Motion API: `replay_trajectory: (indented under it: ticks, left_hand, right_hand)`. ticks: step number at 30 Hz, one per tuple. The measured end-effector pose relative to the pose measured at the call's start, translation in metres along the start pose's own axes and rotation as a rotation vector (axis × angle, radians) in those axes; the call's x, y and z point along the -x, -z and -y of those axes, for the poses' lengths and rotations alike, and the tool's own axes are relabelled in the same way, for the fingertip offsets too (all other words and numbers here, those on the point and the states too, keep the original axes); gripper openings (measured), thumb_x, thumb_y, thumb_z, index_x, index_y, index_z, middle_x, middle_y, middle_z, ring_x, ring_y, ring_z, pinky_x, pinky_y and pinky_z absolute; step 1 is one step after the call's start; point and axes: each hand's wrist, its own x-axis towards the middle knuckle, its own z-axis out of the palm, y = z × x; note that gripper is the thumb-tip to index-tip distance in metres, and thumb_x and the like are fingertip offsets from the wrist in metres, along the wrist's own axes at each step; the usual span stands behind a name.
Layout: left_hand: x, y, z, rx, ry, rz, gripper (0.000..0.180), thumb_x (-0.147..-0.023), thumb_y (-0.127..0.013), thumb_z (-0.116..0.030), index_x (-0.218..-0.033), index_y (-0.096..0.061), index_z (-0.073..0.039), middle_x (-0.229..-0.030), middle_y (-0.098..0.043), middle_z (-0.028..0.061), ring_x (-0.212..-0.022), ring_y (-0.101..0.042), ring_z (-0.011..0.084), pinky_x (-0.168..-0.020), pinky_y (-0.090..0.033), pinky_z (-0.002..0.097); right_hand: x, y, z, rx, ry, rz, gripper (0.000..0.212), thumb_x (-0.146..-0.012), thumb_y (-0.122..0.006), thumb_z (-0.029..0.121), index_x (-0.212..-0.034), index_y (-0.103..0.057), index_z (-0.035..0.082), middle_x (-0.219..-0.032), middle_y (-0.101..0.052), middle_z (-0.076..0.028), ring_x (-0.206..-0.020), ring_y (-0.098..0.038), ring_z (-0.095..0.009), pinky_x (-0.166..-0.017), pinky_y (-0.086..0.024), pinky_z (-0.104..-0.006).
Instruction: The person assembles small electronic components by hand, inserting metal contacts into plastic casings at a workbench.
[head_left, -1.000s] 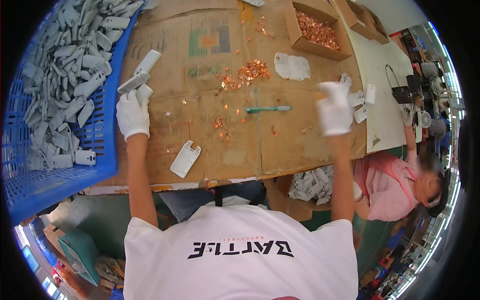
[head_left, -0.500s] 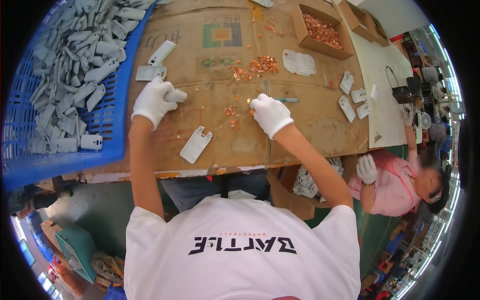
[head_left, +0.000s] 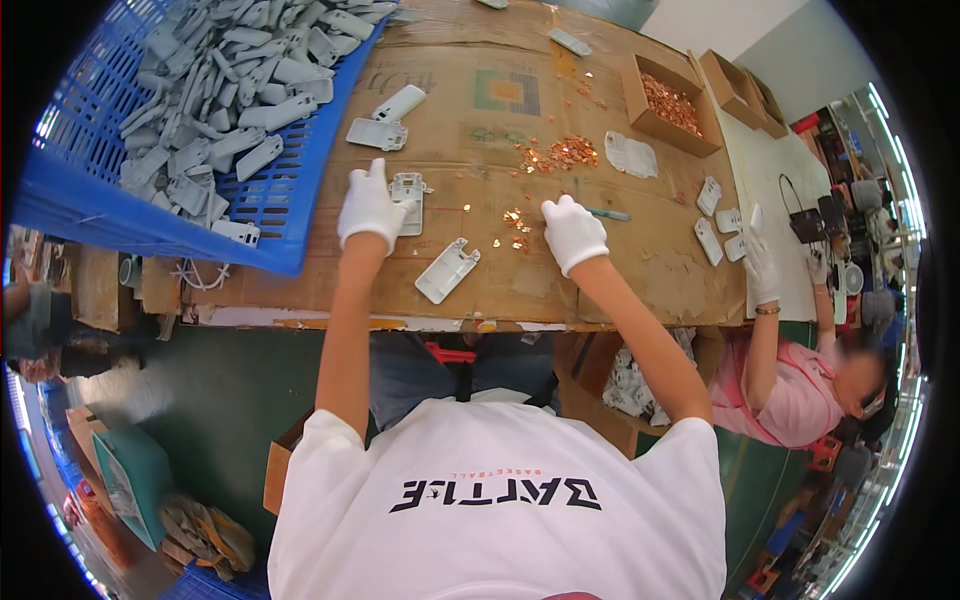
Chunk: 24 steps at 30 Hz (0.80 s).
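Observation:
My left hand (head_left: 372, 207), in a white glove, lies beside a pale grey plastic casing (head_left: 412, 222). Its fingers are apart and the thumb reaches onto the casing, whose hollow inner side faces up. The hand hides the casing's left edge. A second casing (head_left: 447, 272) lies tilted just nearer to me. My right hand (head_left: 575, 232), also gloved, has its fingers closed together above the cardboard; what they hold is hidden. Between the hands is a small cluster of copper-coloured metal pieces (head_left: 515, 218), with a larger copper heap (head_left: 572, 152) farther off.
A blue plastic basket (head_left: 190, 238) full of grey casings (head_left: 270, 85) stands left. Two casings (head_left: 376, 134) lie beyond my left hand. A pen (head_left: 608, 214) lies by my right hand. A carton (head_left: 680, 136) holds copper pieces. At right, a co-worker's gloved hand (head_left: 763, 275) reaches near several casings (head_left: 708, 241).
The casing tilted in my left hand is now flat with its inside showing. My right hand's fingertips have drawn away from the copper cluster. The co-worker's hand has reached over the table. The view has shifted.

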Motion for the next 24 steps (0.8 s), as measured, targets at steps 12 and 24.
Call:
replay_trajectory:
  ticks: [12, 24]
  left_hand:
    - [0.079, 0.012, -0.055, 0.64, -0.184, -0.181, 0.028, -0.082, -0.066, -0.015, -0.109, -0.062, -0.007, -0.099, -0.068, 0.0175, -0.092, -0.067, 0.0344, -0.078, -0.053, 0.0386]
    - [0.127, -0.003, -0.087, 0.777, -0.17, -0.247, 0.03, -0.079, -0.07, -0.007, -0.108, -0.062, -0.008, -0.097, -0.067, 0.0103, -0.086, -0.068, 0.028, -0.074, -0.054, 0.0337]
  right_hand:
    - [0.026, 0.071, 0.083, -0.956, 0.252, -0.449, 0.015, -0.074, -0.064, 0.003, -0.088, -0.062, 0.009, -0.084, -0.057, -0.008, -0.073, -0.061, -0.027, -0.063, -0.049, -0.0354]
    - [0.047, 0.076, 0.075, -0.804, 0.087, -0.564, 0.016, -0.07, -0.07, 0.003, -0.085, -0.066, 0.008, -0.083, -0.059, -0.009, -0.074, -0.062, -0.028, -0.066, -0.051, -0.0368]
